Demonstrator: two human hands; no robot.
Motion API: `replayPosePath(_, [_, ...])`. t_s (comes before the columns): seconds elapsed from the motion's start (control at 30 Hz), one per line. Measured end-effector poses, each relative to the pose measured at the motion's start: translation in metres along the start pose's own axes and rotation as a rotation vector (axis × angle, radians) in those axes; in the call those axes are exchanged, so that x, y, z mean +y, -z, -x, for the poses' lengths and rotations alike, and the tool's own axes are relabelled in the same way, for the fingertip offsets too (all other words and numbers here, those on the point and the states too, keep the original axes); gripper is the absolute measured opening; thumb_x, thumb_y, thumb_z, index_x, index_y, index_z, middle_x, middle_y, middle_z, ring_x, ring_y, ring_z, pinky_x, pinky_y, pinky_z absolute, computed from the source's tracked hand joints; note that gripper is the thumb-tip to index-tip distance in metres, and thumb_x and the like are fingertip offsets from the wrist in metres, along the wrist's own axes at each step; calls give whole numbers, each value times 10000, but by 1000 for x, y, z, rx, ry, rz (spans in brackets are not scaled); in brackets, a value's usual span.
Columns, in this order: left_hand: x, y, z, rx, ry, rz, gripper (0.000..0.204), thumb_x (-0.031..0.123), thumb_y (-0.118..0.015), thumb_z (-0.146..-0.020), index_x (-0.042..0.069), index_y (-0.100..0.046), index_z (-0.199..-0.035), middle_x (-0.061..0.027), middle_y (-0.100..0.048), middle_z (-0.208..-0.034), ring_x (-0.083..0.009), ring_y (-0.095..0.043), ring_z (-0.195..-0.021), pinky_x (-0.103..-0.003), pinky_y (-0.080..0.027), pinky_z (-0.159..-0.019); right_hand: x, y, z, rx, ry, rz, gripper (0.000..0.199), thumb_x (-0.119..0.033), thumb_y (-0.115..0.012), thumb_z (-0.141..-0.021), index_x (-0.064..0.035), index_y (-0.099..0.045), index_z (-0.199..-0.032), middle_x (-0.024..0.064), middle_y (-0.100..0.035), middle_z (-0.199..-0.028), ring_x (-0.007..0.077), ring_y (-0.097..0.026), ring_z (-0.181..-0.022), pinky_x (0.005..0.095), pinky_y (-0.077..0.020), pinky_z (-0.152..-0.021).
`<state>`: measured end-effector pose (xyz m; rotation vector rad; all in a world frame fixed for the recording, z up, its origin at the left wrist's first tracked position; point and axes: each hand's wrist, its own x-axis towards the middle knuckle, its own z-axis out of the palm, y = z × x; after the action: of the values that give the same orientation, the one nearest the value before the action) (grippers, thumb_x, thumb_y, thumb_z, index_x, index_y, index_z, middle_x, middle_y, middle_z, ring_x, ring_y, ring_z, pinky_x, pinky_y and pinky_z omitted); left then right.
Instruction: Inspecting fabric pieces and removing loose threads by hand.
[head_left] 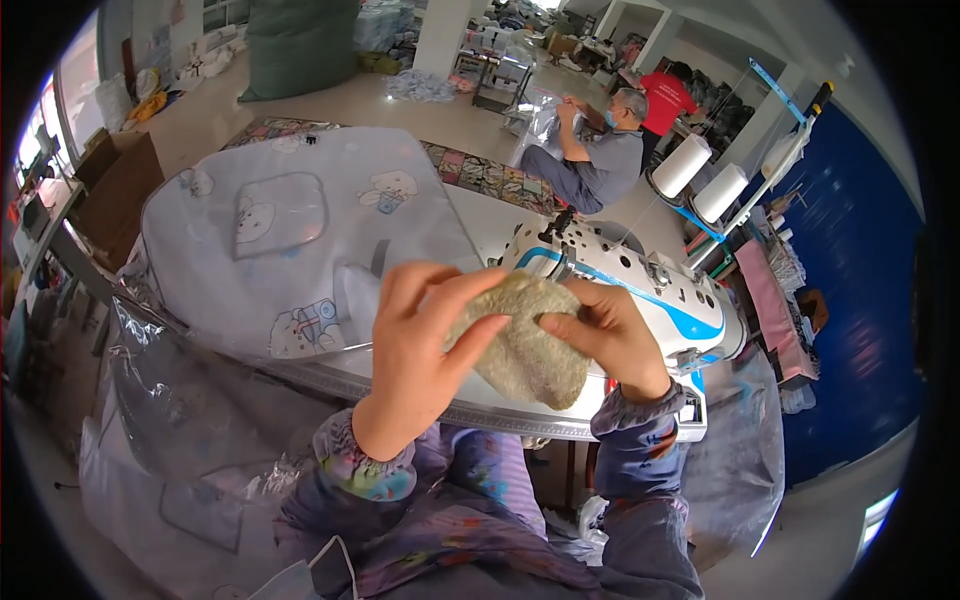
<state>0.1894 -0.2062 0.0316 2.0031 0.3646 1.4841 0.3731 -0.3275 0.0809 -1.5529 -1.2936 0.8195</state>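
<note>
Left hand [415, 345] and right hand [622, 340] pinch greenish cloth [535, 350] over table edge [490, 417], sewing machine [640, 287] close right; long axis slopes down rightward.

Fabric [290, 255] — left of hands [415, 350], sewing machine [645, 290] — right

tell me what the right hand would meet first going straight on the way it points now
The greenish piece of material, which the right hand is holding; beyond it across the picture, the left hand seems next in line, though depth is hard to judge.
</note>
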Motion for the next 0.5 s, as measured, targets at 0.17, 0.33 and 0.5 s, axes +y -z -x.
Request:
replayPosePath(0.17, [5, -2, -12, -121, -285, -166, 351, 68, -792, -706, 107, -709, -1045, -46, -574, -956, -254, -540, -822, -375, -451, -720, -9, -16, 9, 69, 154, 343, 183, -85, -712, -885, 37, -682, -1017, -4, -618, -763, 27, -420, -625, 227, -337, -529])
replayPosePath(0.33, [10, -3, -4, -55, -456, -295, 282, 73, -790, -693, 101, -693, -956, -32, -588, -923, -244, -541, -827, -359, -438, -705, -9, -21, 12, 130, 90, 288, 165, -87, -709, -886, 42, -682, -986, -28, -576, -694, 17, -378, -596, 217, -299, -505])
replayPosePath(0.5, [13, 0, -11, -118, -431, -302, 241, 68, -779, -701, 91, -673, -916, -34, -569, -868, -244, -537, -799, -370, -428, -694, -4, -28, 12, 150, 171, 251, 192, -108, -704, -881, 24, -683, -1019, 51, -543, -671, 77, -389, -553, 265, -336, -491])
